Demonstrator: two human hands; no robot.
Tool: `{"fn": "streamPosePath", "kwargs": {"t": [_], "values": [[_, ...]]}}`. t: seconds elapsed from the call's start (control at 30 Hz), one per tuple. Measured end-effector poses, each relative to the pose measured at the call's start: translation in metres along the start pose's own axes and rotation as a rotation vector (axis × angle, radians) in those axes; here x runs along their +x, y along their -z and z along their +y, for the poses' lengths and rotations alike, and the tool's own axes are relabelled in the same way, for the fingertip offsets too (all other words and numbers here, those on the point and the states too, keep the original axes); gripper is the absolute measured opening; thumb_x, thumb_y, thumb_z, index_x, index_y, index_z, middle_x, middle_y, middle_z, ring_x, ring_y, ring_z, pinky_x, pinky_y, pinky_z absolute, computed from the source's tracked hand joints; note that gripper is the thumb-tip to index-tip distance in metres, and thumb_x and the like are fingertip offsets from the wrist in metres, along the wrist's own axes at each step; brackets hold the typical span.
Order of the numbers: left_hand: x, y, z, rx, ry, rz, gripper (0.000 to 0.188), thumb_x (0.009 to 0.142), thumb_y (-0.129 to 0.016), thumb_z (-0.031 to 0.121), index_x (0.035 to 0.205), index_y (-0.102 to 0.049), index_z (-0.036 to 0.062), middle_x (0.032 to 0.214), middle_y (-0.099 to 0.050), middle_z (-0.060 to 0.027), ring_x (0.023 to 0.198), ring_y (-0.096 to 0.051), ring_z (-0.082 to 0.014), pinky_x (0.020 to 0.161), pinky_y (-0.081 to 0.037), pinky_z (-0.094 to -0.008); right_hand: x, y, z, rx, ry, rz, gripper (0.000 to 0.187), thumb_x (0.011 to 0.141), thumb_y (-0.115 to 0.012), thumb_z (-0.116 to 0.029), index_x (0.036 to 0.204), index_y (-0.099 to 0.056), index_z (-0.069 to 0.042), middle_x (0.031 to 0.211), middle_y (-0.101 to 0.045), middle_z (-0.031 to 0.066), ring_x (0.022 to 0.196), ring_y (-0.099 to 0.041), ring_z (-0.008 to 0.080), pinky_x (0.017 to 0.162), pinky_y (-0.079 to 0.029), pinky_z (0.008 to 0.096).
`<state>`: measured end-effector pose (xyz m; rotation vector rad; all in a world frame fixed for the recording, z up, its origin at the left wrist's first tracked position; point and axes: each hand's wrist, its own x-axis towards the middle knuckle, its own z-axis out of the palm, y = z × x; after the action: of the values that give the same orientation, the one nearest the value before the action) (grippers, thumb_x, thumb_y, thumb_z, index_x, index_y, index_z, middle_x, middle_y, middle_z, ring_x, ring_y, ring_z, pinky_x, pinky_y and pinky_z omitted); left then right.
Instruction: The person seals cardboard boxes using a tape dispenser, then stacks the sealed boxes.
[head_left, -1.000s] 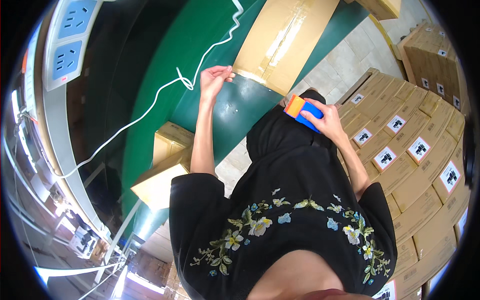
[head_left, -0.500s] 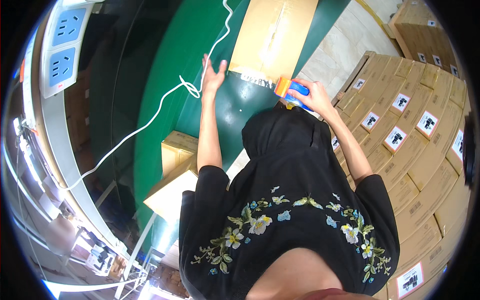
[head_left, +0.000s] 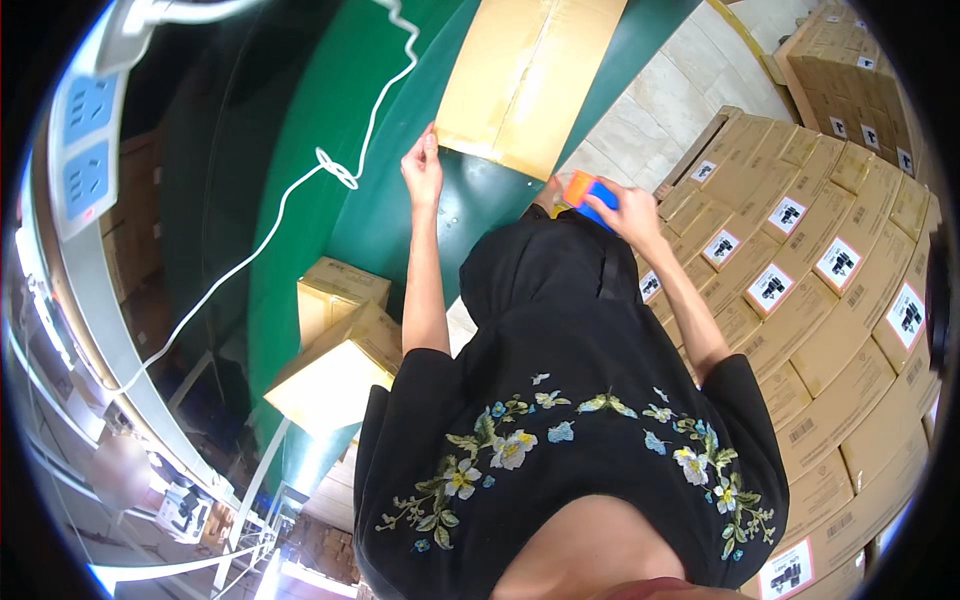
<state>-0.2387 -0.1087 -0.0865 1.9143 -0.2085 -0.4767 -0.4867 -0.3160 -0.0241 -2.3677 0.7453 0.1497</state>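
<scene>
A cardboard box (head_left: 515, 85) lies on the green tabletop, a seam running lengthwise along its top with shiny tape over it. At the box's near left corner is my left hand (head_left: 423, 175), its fingers closed against the edge there. My right hand (head_left: 628, 215) grips a blue and orange tape dispenser (head_left: 594, 198) just off the near right corner. Part of the dispenser is hidden by my fingers.
A white cord (head_left: 255, 245) with a loop crosses the table on the left, near a socket strip (head_left: 88, 150). Two smaller cartons (head_left: 340, 300) sit at the table's near left. Stacked labelled cartons (head_left: 800, 240) fill the right side.
My left hand has gone from spread fingers beside the box to closing at its near left corner. The shiny loose film at the box's near edge no longer shows. My right hand keeps the dispenser.
</scene>
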Motion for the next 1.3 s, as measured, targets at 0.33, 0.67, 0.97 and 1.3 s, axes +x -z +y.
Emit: {"fn": "streamPosePath", "kwargs": {"t": [0.33,0.67,0.97,1.3], "values": [[0.003,-0.094,0.0,-1.285,0.284,0.625,0.044,0.097,-0.027,0.034,0.131,-0.041,0.0097,0.131,-0.046,-0.0105,0.12,-0.045,-0.0265,0.1,-0.036,-0.0405,0.049,0.007,0.037,0.104,-0.419,-0.477,0.051,0.076,-0.063,-0.049,0.083,-0.068,0.001,0.065,-0.064,0.0135,0.06,-0.063,0.025,0.059,-0.049,0.0368],[-0.106,-0.113,-0.019,-1.232,1.102,0.463,0.061,0.091,-0.036,0.047,0.137,-0.03,0.0071,0.125,-0.047,-0.0154,0.112,-0.047,-0.0264,0.091,-0.037,-0.0428,0.102,0.127,0.053,0.747,-0.302,-0.093,0.03,0.089,-0.059,-0.031,0.087,-0.066,-0.001,0.07,-0.059,-0.0036,0.058,-0.047,0.0018,0.053,-0.039,0.0187],[-0.078,-0.185,0.015,-1.246,0.84,0.667,0.06,0.095,-0.022,0.046,0.137,-0.031,0.005,0.137,-0.038,-0.0185,0.126,-0.035,-0.0304,0.103,-0.03,-0.0455,0.249,0.134,0.011,0.672,0.098,-0.243,0.032,0.088,-0.061,-0.023,0.102,-0.064,0.005,0.082,-0.062,0.0,0.071,-0.052,0.0041,0.066,-0.042,0.0189],[-0.053,-0.166,0.046,-1.115,0.79,0.853,0.053,0.095,-0.017,0.034,0.123,-0.049,0.0019,0.119,-0.057,-0.0126,0.109,-0.053,-0.0242,0.094,-0.041,-0.0366,0.328,0.125,0.016,0.652,0.368,-0.138,0.026,0.086,-0.064,-0.02,0.092,-0.065,0.006,0.078,-0.06,0.0015,0.073,-0.05,0.0065,0.068,-0.041,0.0226]]}}
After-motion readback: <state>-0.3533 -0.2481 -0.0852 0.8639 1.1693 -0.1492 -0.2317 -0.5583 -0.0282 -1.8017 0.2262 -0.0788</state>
